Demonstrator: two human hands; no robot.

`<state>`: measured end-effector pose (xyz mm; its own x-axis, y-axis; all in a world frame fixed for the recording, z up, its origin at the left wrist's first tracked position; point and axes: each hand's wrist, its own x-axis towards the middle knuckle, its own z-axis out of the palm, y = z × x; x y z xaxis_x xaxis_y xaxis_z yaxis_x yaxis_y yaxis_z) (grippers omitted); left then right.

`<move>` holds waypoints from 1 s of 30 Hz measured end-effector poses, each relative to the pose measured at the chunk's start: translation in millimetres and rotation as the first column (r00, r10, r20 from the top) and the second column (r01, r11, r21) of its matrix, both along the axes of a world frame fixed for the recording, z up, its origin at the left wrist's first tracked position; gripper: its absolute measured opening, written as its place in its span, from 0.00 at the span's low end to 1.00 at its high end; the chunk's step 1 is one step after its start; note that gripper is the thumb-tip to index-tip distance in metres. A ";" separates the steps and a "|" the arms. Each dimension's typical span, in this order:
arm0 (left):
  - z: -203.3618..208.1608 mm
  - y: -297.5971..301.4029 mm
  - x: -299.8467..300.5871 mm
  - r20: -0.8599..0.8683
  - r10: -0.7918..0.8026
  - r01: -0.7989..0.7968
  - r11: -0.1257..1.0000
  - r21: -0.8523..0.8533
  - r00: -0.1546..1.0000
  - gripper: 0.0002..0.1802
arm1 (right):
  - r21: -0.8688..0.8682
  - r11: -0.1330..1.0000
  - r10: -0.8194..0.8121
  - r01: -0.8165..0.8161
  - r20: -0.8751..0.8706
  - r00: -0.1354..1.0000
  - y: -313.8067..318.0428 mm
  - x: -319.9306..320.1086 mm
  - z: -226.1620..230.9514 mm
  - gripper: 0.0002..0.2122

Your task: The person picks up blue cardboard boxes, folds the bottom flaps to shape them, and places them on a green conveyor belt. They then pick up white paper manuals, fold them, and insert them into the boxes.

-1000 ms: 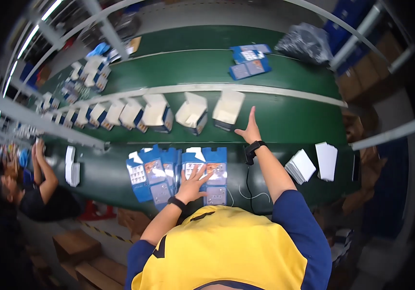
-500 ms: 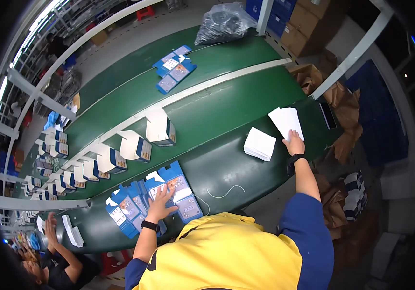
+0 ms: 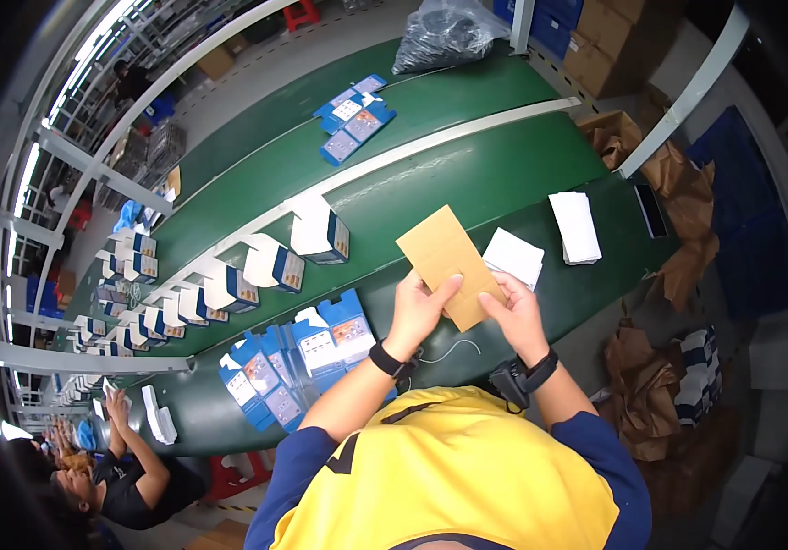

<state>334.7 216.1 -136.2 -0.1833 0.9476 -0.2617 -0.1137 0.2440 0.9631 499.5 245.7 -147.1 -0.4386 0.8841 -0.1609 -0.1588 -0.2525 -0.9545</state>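
A flat brown cardboard piece (image 3: 451, 263) is tilted up over the dark green table, with a small slit near its middle. My left hand (image 3: 419, 313) grips its lower left edge, thumb on the face. My right hand (image 3: 515, 315) pinches its lower right edge, thumb also on the face. Behind my right hand lies a stack of white card pieces (image 3: 514, 256), partly covered. A second white stack (image 3: 575, 229) rests farther right. Left of my hands are flattened blue printed boxes (image 3: 334, 339), partly overlapping one another.
Several open blue-and-white boxes (image 3: 320, 234) line the green conveyor (image 3: 467, 174). Another flattened blue box (image 3: 355, 119) and a bag of dark items (image 3: 449, 37) lie beyond. A dark phone-like slab (image 3: 650, 211) is at the right end. Another person (image 3: 132, 467) works at left.
My right hand has left the white stack, and my left hand has lifted off the flattened boxes. Both now hold a brown cardboard piece between them. The view has shifted slightly.
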 end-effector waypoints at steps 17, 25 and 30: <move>-23.1 -24.6 -41.5 -0.273 0.051 -0.011 0.989 0.148 0.961 0.25 | 0.416 0.767 0.216 -0.489 0.551 0.806 49.9 14.3 -34.5 0.38; -28.3 -30.0 -49.0 -0.074 -0.190 0.178 0.973 -0.147 0.979 0.31 | 0.331 0.651 -0.206 -0.683 0.943 0.260 101.3 65.1 -77.9 0.30; -41.9 -30.0 -51.8 -0.271 -0.251 0.206 0.961 -0.183 0.929 0.32 | 0.221 0.776 -0.032 -0.590 0.949 0.313 118.8 76.5 -43.1 0.17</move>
<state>282.9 186.1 -178.2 -0.0549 0.9271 -0.3709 0.2396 0.3728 0.8964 576.0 364.6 -190.2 -0.5393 0.8019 -0.2572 0.8097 0.4098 -0.4200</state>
